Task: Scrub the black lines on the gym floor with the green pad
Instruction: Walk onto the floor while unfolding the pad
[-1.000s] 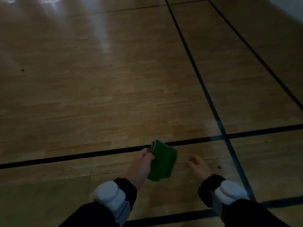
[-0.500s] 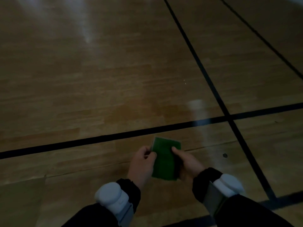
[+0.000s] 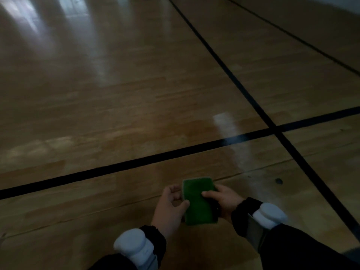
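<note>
Low in the frame's centre, the green pad point(image 3: 198, 201) was held above the floor point(image 3: 116, 106), right hand point(image 3: 224, 199) gripping its right edge, left hand point(image 3: 171, 203) pinching its left edge by the thumb, below a black line point(image 3: 136, 162).

— What lies on the boards off to the right?

— A small dark spot point(image 3: 279, 181), round, on the wood near a thin crack point(image 3: 253, 171) that runs slantwise across the planks.

— And farther up?

— Pale streaks of reflected light point(image 3: 101, 55) on the varnish at the upper left, and one short bright patch point(image 3: 226, 125) lower down, toward the right. A strip of pale wall point(image 3: 350, 4) shows in the top right corner.

— Anything at the wrists?

— A white device point(image 3: 134, 245) strapped over each dark cuff point(image 3: 241, 213) — the right one sits at the frame's lower right.
</note>
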Demonstrator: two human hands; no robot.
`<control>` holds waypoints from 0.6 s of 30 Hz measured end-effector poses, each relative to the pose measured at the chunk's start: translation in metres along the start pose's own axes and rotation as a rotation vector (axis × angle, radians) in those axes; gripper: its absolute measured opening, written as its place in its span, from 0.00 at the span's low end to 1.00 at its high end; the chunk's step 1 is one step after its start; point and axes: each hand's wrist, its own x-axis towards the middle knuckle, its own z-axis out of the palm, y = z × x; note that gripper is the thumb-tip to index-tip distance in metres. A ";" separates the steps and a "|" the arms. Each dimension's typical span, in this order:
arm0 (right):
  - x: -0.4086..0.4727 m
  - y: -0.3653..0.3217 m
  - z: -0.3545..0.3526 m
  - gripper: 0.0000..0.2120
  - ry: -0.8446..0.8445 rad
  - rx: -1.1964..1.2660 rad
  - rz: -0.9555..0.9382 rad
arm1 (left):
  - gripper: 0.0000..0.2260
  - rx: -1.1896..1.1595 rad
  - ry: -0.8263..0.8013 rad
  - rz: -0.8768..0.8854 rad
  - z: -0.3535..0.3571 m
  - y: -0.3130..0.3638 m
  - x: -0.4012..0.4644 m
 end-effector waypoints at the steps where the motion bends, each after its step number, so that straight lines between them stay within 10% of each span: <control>1: 0.002 0.006 -0.005 0.13 0.006 -0.012 -0.004 | 0.17 0.022 -0.005 0.010 0.007 -0.005 0.001; 9: 0.020 0.016 -0.072 0.23 0.136 -0.032 -0.169 | 0.29 0.111 -0.114 0.082 0.059 -0.008 0.023; 13: 0.040 0.027 -0.111 0.36 0.470 -0.662 -0.247 | 0.34 0.358 -0.086 0.038 0.068 -0.016 0.048; 18: 0.050 0.057 -0.098 0.32 0.344 -1.220 -0.303 | 0.29 0.637 -0.071 0.037 0.054 -0.042 0.053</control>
